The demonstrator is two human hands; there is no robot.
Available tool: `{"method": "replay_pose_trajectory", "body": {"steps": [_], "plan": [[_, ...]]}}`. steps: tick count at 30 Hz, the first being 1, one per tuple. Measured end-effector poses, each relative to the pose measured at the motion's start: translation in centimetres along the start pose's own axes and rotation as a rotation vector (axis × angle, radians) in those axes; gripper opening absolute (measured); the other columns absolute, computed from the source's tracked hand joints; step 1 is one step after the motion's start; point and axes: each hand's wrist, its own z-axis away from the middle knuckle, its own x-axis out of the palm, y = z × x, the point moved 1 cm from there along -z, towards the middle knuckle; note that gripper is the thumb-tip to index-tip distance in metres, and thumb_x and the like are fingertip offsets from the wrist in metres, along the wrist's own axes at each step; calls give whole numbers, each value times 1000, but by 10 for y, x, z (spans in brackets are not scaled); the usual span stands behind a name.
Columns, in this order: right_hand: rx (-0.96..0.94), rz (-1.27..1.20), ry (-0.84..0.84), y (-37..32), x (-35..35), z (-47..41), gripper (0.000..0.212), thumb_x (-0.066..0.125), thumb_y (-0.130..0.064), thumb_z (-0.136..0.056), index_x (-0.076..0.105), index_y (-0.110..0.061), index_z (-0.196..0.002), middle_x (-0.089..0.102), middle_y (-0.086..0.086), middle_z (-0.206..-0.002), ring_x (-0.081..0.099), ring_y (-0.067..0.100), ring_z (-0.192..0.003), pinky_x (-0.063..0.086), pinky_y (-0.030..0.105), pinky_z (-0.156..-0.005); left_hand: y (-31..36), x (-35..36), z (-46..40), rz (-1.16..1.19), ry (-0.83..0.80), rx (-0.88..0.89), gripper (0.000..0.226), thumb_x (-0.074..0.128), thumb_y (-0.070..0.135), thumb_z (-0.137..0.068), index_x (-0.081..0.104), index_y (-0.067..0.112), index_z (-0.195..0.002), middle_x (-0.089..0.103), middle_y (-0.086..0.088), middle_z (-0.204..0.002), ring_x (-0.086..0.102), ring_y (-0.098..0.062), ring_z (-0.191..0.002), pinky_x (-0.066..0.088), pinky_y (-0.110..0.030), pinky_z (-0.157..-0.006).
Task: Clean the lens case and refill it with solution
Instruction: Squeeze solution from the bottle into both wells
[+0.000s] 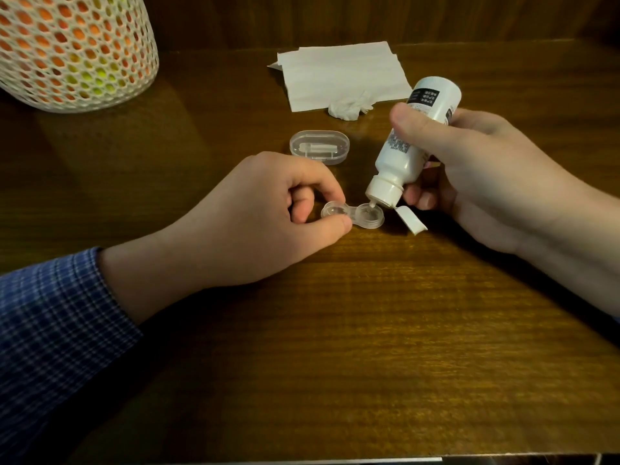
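Dark wooden counter [369, 330]. Lens case [352, 216] flat at centre; left hand [261, 216] fingers pinch its left well. Right hand [469, 169] fingers wrap the tilted bottle [409, 142], nozzle just above the case's right well. Best squeezed gently, case steadied, stopping short of overflow.

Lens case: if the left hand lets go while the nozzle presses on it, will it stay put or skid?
Probably skids: the lens case looks like thin clear plastic, likely very light, on a glossy wooden table. The left hand pinches only one well. It sits flat, so tipping seems unlikely, though a nudge from the solution bottle might spill it.
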Motion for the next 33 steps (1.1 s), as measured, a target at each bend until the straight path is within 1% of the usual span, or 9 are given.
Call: {"method": "replay_pose_trajectory", "body": {"steps": [5, 9, 12, 18, 23, 27, 33], "plan": [[8, 4, -13, 1, -1, 0, 23, 64, -41, -97, 64, -21, -107, 73, -8, -66, 58, 7, -51, 45, 18, -44, 1, 0, 0, -3, 1, 6, 23, 67, 47, -81, 73, 32, -98, 63, 3, -65, 61, -21, -64, 50, -27, -63], [13, -1, -15, 1, -1, -1, 24, 64, -41, -96, 64, -20, -108, 73, -7, -66, 57, 7, -50, 44, 18, -44, 0, 0, 0, -1, -3, -1, 21, 69, 45, -83, 73, 33, -99, 63, 3, -65, 61, -20, -64, 50, -28, -63], [19, -11, -15, 0, -1, 0, 24, 65, -41, -96, 65, -20, -106, 73, -7, -66, 58, 7, -50, 44, 18, -43, 1, 0, 0, 5, -7, -6, 24, 67, 47, -81, 73, 33, -99, 63, 2, -65, 61, -20, -64, 50, -29, -64], [21, -14, -17, 1, -1, 0, 24, 66, -41, -95, 64, -20, -106, 73, -8, -66, 58, 7, -51, 44, 18, -44, 2, -1, 0, 1, -11, -5, 26, 66, 47, -81, 73, 32, -100, 63, 2, -65, 61, -20, -65, 50, -24, -63], [23, -9, -15, 1, -1, 0, 24, 66, -41, -95, 64, -21, -108, 74, -8, -68, 58, 7, -51, 45, 18, -44, 1, 0, 0, 3, -12, -7, 25, 66, 47, -81, 73, 32, -100, 62, 2, -65, 61, -21, -64, 51, -27, -63], [23, -11, -11, 0, -1, 0, 22, 66, -41, -95, 65, -22, -106, 74, -6, -71, 58, 7, -52, 45, 18, -45, 1, -1, 0, -1, -4, -3, 24, 67, 47, -81, 73, 32, -99, 62, 3, -64, 61, -20, -65, 50, -24, -63], [48, -52, -4, -2, -2, 0, 25, 66, -42, -95, 64, -17, -101, 71, -6, -62, 58, 7, -49, 45, 18, -44, 1, -1, 0, -9, -4, 0, 26, 65, 49, -81, 73, 32, -100, 62, 3, -64, 61, -19, -64, 51, -23, -65]]}}
